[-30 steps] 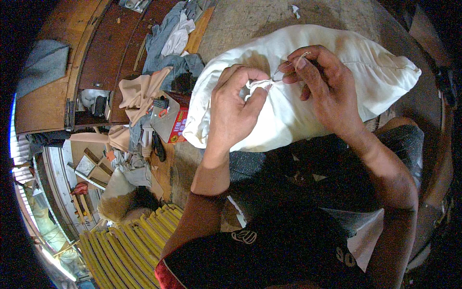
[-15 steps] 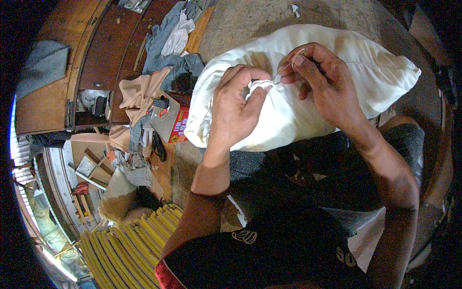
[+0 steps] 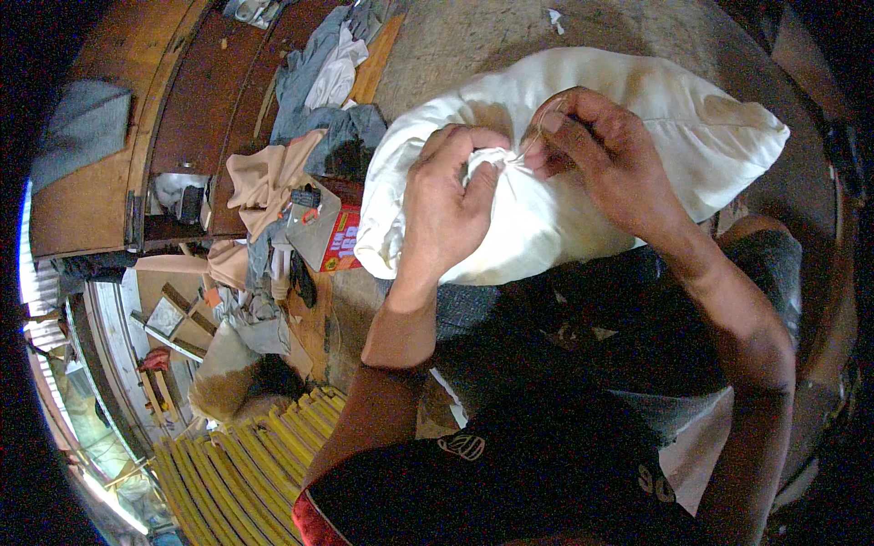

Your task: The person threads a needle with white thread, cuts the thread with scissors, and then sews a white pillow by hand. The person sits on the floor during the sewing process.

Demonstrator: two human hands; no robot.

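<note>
A plump white pillow (image 3: pixel 674 109) lies across my lap. My left hand (image 3: pixel 446 205) is closed on a gathered fold of its cloth, thumb and fingers pinching the bunched edge. Close beside it, on the right, my right hand (image 3: pixel 605 168) is closed in a pinch on a pale thread (image 3: pixel 539 123). The thread curves over the right fingertips and down to the gathered cloth. Whether a needle sits between those fingers is too small to tell.
On the left stands a brown wooden cabinet (image 3: pixel 196 100) with peach cloth (image 3: pixel 264 177) and grey-blue cloth (image 3: pixel 305 82) beside it. A red and white box (image 3: pixel 341 246) sits left of the pillow. Yellow ribbed padding (image 3: pixel 246 469) is at the lower left.
My right hand has dropped slightly and drawn in toward the cloth fold. My left hand keeps its pinch in nearly the same place, and the pillow has shifted a little.
</note>
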